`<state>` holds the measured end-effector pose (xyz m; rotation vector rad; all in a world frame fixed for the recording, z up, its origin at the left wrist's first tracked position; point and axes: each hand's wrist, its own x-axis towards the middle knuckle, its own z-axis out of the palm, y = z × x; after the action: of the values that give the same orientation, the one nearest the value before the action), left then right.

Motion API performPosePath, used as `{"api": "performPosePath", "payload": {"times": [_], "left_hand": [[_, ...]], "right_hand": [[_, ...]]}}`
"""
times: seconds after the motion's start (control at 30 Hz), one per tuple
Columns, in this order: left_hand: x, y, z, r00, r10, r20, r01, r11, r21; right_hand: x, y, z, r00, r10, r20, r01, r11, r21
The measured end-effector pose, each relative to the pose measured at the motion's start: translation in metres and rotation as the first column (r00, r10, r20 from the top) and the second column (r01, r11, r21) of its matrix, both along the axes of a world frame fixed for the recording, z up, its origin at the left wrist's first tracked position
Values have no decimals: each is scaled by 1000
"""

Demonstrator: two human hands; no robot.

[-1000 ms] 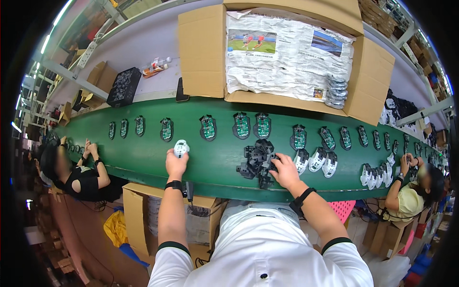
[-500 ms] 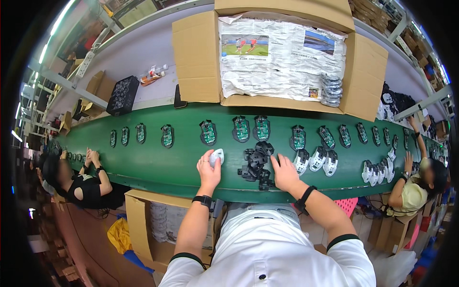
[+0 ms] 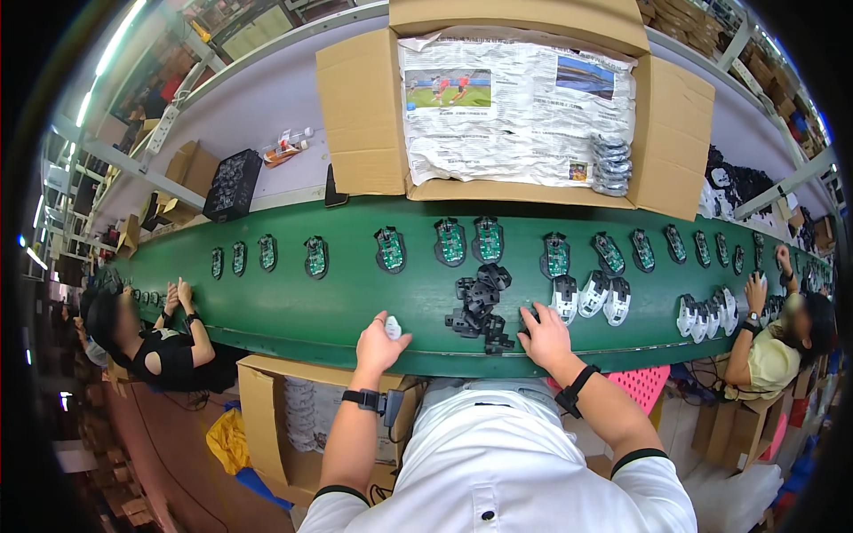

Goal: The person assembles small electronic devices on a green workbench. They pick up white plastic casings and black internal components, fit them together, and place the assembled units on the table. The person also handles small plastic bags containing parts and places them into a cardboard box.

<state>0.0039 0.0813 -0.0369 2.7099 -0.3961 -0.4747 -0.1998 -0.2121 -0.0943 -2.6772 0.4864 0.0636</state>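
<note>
My left hand [image 3: 379, 346] is closed around a white computer mouse shell [image 3: 393, 327], most of it hidden by the fingers. It is above the near part of the green work surface [image 3: 267, 306]. My right hand [image 3: 546, 338] has its fingers spread and holds nothing. To its left lies a pile of black plastic mouse parts [image 3: 480, 298], apart from the fingertips. Just beyond the right hand, a white mouse shell [image 3: 564, 300] rests beside two similar ones. Along the far side runs a row of mouse bases with green circuit boards [image 3: 450, 242].
A newspaper-lined cardboard box [image 3: 515, 191] stands open beyond the green surface. At the right, several white shells [image 3: 706, 317] lie near a co-worker in yellow [image 3: 771, 362]. Another co-worker in black [image 3: 160, 355] sits at the left. Below the edge is another open carton [image 3: 262, 426].
My left hand has drawn back toward me with the white shell, now more covered. My right hand has moved right, away from the black parts, with its fingers spread.
</note>
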Motion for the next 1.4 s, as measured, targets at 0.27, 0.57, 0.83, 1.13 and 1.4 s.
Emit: {"api": "performPosePath", "payload": {"times": [0.27, 0.57, 0.83, 1.13, 1.4], "left_hand": [[-17, -60, 31, 913, -137, -385, -273, 495, -825], [-61, -93, 119, 821, -413, -393, -237, 380, -894], [-77, -95, 116, 881, -336, -334, -166, 441, -882], [-95, -93, 133, 887, -374, -269, -44, 512, -858], [-63, -103, 109, 931, -366, -11, 213, 566, -796]], "right_hand": [[24, 10, 92, 912, -219, 346, -119, 667, 735], [30, 25, 168, 601, 94, 794, -507, 813, 287], [30, 25, 168, 644, 163, 747, -494, 835, 244], [21, 30, 162, 926, -22, 377, -312, 518, 796], [26, 41, 159, 856, -257, 449, -211, 620, 756]]}}
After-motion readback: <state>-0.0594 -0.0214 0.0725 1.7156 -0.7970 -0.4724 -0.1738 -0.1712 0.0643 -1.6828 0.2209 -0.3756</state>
